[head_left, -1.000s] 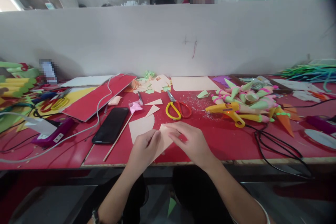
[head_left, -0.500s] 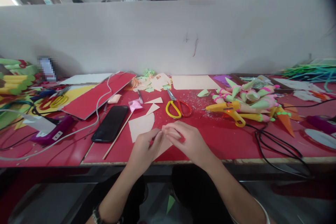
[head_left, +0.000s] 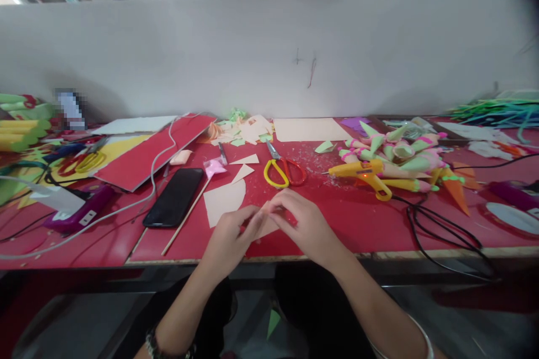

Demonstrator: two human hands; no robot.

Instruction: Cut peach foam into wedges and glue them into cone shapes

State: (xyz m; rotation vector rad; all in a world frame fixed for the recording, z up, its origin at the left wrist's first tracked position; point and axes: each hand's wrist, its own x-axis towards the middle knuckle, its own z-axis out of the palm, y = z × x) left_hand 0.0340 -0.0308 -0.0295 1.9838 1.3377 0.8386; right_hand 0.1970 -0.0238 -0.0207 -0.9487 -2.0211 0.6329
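My left hand and my right hand meet over the table's front part, fingertips pinched together. Between them they hold a piece of pale peach paper; its lower part shows under the fingers, and the rest is hidden by them. To the left lies a larger peach paper piece with a curved edge, and a small paper triangle rests just above it. Scissors with one yellow and one red handle lie beyond my fingers, blades pointing away.
Right of my hands, a yellow glue gun lies against a heap of green-and-pink paper cones, its black cord looping over the front edge. Leftward are a black phone, a thin stick and a purple power strip. A pale partition stands behind.
My right fingers have curled in closer to my left fingertips, so less of the peach paper shows between them. The view has shifted slightly; the things on the table stay put.
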